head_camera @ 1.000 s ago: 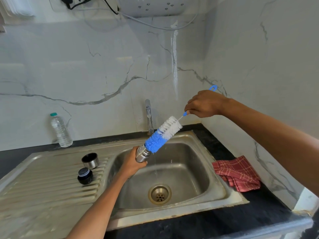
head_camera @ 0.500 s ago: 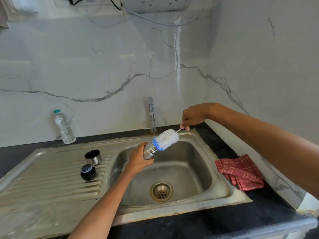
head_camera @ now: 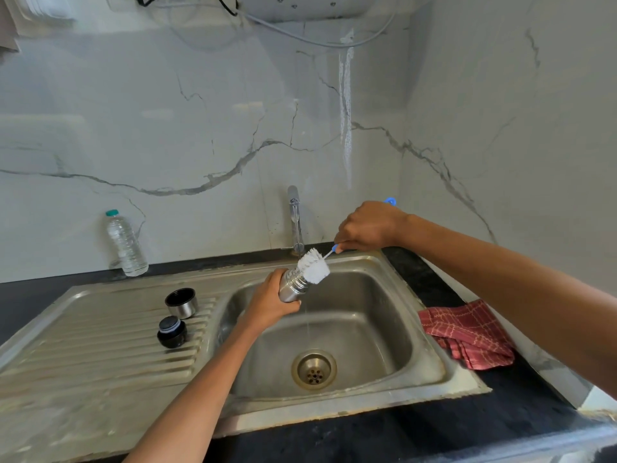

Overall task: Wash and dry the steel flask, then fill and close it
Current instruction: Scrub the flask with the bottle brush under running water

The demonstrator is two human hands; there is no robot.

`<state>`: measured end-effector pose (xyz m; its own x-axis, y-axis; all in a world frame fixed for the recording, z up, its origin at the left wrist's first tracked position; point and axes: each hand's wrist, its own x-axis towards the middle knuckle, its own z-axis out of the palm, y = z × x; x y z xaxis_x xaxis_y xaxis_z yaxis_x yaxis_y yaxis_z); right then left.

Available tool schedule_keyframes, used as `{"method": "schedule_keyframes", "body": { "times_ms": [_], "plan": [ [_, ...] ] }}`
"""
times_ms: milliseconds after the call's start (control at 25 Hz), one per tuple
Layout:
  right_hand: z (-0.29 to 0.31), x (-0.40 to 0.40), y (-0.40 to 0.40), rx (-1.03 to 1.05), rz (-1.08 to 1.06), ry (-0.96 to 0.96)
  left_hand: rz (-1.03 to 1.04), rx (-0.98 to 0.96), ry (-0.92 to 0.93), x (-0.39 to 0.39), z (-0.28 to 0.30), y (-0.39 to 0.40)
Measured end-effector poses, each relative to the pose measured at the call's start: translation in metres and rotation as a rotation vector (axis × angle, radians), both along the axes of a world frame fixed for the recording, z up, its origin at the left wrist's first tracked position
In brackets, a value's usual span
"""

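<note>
Steel flask (head_camera: 291, 289) tilted over the sink basin (head_camera: 384, 329), mouth up-right, white bristles of the bottle brush (head_camera: 314, 266) protruding. Left hand (head_camera: 270, 304) wraps its body; right hand (head_camera: 369, 227), up-right of it, pinches the brush handle.

A home kitchen: steel sink (head_camera: 367, 262) with drainboard, tap (head_camera: 295, 218), marble-look wall, dark counter (head_camera: 500, 422).

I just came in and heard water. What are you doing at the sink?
A person is scrubbing a steel flask over the sink. The left hand holds the flask tilted, and the right hand pushes a bottle brush into its mouth. A thin stream of water falls below it. The cup lid and stopper wait on the drainboard; a red cloth lies nearby.
</note>
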<state>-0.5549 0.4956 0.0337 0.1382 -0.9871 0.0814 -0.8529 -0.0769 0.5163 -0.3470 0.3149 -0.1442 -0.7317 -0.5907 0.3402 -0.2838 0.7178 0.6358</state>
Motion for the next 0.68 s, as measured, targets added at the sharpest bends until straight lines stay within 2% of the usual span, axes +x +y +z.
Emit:
{"method": "schedule_keyframes", "body": {
  "times_ms": [80, 200, 280, 360, 440, 560, 680],
  "plan": [
    [-0.003, 0.01, -0.01, 0.151, -0.173, -0.212, -0.014, -0.036, -0.002, -0.003, 0.0, 0.004],
    [-0.019, 0.016, -0.027, 0.275, -0.288, -0.54, -0.025, -0.097, -0.032, -0.009, 0.001, 0.015],
    [-0.03, 0.018, -0.035, 0.317, -0.383, -0.664, -0.02, -0.124, -0.042, -0.014, 0.0, 0.018],
    [-0.041, 0.021, -0.037, 0.308, -0.39, -0.697, -0.022, -0.127, -0.055, -0.014, -0.003, 0.016],
    [-0.046, 0.021, -0.034, 0.184, -0.293, -0.516, -0.03, -0.08, -0.046, -0.013, -0.002, 0.011],
    [-0.043, 0.022, -0.02, 0.02, -0.069, -0.037, -0.082, 0.005, -0.043, -0.014, 0.007, 0.005],
    [-0.036, 0.01, 0.002, -0.052, 0.104, 0.141, -0.124, 0.024, -0.097, -0.013, 0.009, 0.007]
  ]
}}
